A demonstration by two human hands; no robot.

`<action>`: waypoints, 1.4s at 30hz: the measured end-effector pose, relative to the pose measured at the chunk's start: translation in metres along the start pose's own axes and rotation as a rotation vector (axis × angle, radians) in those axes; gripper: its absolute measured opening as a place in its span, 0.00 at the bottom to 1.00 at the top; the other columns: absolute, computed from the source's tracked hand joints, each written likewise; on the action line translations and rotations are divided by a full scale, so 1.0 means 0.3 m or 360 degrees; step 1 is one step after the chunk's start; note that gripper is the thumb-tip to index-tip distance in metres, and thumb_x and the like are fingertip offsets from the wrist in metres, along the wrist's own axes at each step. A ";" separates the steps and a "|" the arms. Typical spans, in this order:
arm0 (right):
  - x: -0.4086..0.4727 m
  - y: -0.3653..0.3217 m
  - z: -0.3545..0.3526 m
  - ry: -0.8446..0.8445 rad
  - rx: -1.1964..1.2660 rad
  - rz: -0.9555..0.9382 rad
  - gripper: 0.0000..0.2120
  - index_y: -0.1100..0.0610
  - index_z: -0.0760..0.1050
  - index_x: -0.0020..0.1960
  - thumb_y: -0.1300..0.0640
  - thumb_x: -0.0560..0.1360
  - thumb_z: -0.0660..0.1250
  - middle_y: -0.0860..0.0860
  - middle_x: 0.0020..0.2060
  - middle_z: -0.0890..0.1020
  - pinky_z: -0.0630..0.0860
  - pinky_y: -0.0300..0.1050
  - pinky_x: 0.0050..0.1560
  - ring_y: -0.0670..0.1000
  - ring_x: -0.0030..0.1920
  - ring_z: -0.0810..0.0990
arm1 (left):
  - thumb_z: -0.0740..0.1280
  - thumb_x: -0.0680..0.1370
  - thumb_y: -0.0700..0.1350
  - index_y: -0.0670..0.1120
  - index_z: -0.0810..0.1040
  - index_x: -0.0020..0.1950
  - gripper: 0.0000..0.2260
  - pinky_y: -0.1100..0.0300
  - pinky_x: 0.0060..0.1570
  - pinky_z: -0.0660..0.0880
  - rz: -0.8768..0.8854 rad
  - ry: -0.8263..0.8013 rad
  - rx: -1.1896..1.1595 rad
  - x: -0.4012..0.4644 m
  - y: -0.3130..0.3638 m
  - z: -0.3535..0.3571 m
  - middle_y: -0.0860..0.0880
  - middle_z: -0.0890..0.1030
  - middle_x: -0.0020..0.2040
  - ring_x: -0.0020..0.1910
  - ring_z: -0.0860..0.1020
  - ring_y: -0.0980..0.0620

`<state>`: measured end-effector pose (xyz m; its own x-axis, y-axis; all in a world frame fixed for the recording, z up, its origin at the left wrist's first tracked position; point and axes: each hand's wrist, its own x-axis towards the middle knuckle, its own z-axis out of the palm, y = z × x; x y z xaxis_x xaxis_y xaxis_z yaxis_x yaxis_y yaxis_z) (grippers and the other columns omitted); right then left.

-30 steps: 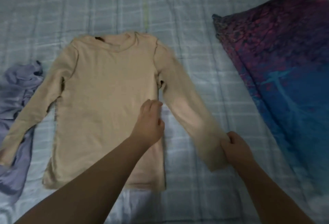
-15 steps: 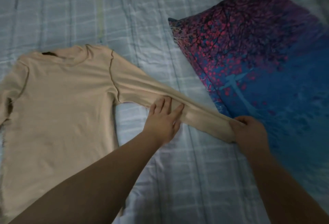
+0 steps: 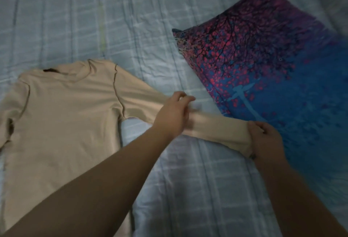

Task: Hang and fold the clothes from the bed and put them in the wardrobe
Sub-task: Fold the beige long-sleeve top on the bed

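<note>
Your beige long-sleeved top [image 3: 62, 116] lies flat, front up, on the bed [image 3: 131, 25], its body spread toward the bed's left side with the collar pointing to the far edge. One sleeve [image 3: 211, 125] stretches out sideways to the right, pulled fairly straight. Your right hand [image 3: 265, 140] has its grip closed round the cuff end of that sleeve, the fabric bunched inside your curled fingers. Your left hand [image 3: 173, 114] rests over the middle of the sleeve; it is blurred, so you cannot tell whether its grip is pinching the cloth or only lying loosely on it. Just beyond the cuff, a blue and purple pillow [image 3: 273, 70] printed with a red-leaved tree lies on the checked sheet toward the bed's right side.
</note>
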<state>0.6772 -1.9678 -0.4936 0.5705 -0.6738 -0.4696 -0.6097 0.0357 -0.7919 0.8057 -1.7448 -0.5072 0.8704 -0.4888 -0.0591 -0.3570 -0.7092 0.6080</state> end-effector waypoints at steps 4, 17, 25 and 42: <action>0.022 0.000 -0.027 -0.0218 0.0007 0.0095 0.09 0.49 0.77 0.42 0.45 0.72 0.64 0.54 0.41 0.78 0.74 0.54 0.45 0.55 0.43 0.76 | 0.65 0.78 0.49 0.51 0.76 0.67 0.17 0.53 0.60 0.73 -0.0217 -0.0695 0.0298 0.188 0.002 0.010 0.45 0.78 0.63 0.60 0.77 0.43; -0.037 -0.004 -0.023 0.0310 -0.0155 -0.0179 0.06 0.59 0.70 0.56 0.62 0.81 0.56 0.53 0.44 0.75 0.67 0.46 0.48 0.50 0.45 0.72 | 0.65 0.79 0.47 0.48 0.80 0.51 0.06 0.51 0.48 0.74 -0.0118 -0.0063 0.0058 0.182 0.038 0.042 0.46 0.74 0.47 0.45 0.77 0.44; 0.007 -0.017 -0.054 0.0437 -0.0505 -0.0358 0.05 0.53 0.70 0.55 0.57 0.81 0.58 0.60 0.45 0.80 0.69 0.50 0.42 0.61 0.45 0.78 | 0.64 0.78 0.49 0.50 0.80 0.49 0.06 0.51 0.44 0.74 -0.0188 0.0144 0.0165 0.192 0.088 0.117 0.48 0.73 0.48 0.47 0.75 0.45; -0.156 -0.225 0.087 0.0428 -0.0254 -0.0444 0.06 0.56 0.72 0.47 0.54 0.78 0.64 0.43 0.34 0.72 0.63 0.40 0.40 0.48 0.38 0.71 | 0.63 0.74 0.38 0.47 0.75 0.60 0.15 0.55 0.51 0.74 -0.0222 0.0179 -0.0252 0.040 -0.028 -0.049 0.47 0.72 0.60 0.41 0.78 0.49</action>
<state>0.7060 -1.9195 -0.4284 0.5747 -0.8109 -0.1100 -0.5415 -0.2761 -0.7941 0.8241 -1.7373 -0.5014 0.9430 -0.3257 -0.0681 -0.1807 -0.6732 0.7170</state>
